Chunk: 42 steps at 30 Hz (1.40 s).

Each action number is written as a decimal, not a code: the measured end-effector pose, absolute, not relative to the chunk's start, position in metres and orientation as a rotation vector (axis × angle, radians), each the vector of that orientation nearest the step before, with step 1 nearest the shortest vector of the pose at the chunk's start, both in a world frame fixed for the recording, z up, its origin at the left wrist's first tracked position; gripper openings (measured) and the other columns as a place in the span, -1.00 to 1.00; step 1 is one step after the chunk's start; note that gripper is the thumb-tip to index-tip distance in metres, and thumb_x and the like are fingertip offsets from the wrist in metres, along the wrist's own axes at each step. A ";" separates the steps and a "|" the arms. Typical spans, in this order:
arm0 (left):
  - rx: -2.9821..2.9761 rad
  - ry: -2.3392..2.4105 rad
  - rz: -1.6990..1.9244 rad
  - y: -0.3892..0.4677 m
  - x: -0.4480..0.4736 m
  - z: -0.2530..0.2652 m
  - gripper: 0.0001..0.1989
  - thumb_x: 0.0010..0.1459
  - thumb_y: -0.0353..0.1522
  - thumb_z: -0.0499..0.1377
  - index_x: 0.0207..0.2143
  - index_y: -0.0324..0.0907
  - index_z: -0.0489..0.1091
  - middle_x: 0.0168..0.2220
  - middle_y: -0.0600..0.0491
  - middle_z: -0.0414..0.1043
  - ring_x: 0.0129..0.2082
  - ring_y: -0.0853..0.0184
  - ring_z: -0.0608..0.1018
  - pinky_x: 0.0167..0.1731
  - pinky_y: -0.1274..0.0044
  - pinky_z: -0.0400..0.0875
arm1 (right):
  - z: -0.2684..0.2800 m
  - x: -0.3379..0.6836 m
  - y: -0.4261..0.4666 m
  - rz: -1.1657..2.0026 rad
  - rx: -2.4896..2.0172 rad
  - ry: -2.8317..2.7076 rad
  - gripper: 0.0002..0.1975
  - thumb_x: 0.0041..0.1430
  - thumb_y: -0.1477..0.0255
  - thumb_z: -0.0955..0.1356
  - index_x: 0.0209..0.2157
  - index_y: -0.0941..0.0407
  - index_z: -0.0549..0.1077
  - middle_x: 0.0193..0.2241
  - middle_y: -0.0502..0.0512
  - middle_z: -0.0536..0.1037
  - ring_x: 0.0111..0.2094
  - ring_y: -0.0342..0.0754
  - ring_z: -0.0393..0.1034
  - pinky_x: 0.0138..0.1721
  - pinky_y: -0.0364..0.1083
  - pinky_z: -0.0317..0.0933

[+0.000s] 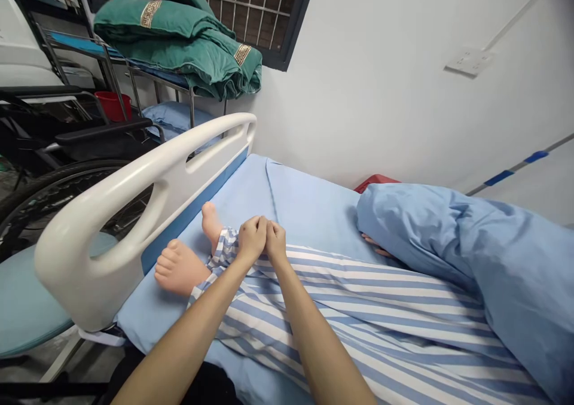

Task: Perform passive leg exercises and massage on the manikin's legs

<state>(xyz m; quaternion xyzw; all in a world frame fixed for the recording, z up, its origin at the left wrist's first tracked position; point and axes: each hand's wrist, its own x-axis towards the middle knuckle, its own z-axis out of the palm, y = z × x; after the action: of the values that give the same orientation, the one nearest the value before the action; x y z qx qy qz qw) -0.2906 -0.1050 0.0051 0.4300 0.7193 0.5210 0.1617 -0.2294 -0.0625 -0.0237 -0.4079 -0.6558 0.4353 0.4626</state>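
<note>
Hands: left hand (252, 238) and right hand (275, 241), fingers closed, pinch the striped trouser cuff (225, 248) at the ankle near the footboard (134, 213). Risk, as judged: a hard tug could jerk the foot (179, 268) or slip the thin fabric free.

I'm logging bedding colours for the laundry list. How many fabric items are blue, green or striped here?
Blue: 3 (light blue bed sheet, light blue duvet, blue pillow on the rack)
Green: 1 (folded green quilt)
Blue-and-white striped: 1 (striped trousers, gripped by left hand and right hand)
Total: 5
</note>
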 end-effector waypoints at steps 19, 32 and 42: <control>1.287 2.401 1.051 -0.101 -0.275 -0.013 -0.64 0.23 -0.23 -0.18 -0.38 -0.09 0.37 -0.42 0.03 0.48 -0.41 0.33 0.46 -0.42 0.54 0.08 | -0.005 -0.217 -0.058 1.011 -1.120 -1.696 -0.66 0.08 0.27 0.19 -0.69 0.10 0.08 -0.72 -0.12 0.08 -0.61 -0.21 -0.02 -0.58 -0.18 -0.06; 1.367 2.428 0.958 -0.100 -0.269 -0.016 -0.63 0.22 -0.21 -0.18 -0.39 -0.08 0.37 -0.39 0.03 0.50 -0.37 0.34 0.47 -0.42 0.53 0.08 | -0.025 -0.196 -0.055 0.672 -1.170 -1.857 -0.63 0.16 0.25 0.15 -0.67 0.10 0.12 -0.72 -0.11 0.15 -0.62 -0.18 -0.01 -0.54 -0.15 -0.15; 1.337 2.152 1.198 -0.090 -0.270 -0.006 -0.64 0.18 -0.25 -0.13 -0.55 -0.16 0.31 -0.53 0.09 0.40 -0.48 0.42 0.38 -0.46 0.59 0.13 | -0.021 -0.192 -0.054 0.779 -1.096 -1.758 -0.62 0.15 0.23 0.16 -0.68 0.10 0.11 -0.73 -0.13 0.14 -0.62 -0.19 0.01 -0.53 -0.16 -0.13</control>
<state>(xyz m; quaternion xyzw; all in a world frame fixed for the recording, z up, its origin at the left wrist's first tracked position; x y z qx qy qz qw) -0.2702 -0.0897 -0.0061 0.4704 0.7567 0.4214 0.1687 -0.1924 -0.0541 -0.0208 -0.4429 -0.7102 0.3147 0.4478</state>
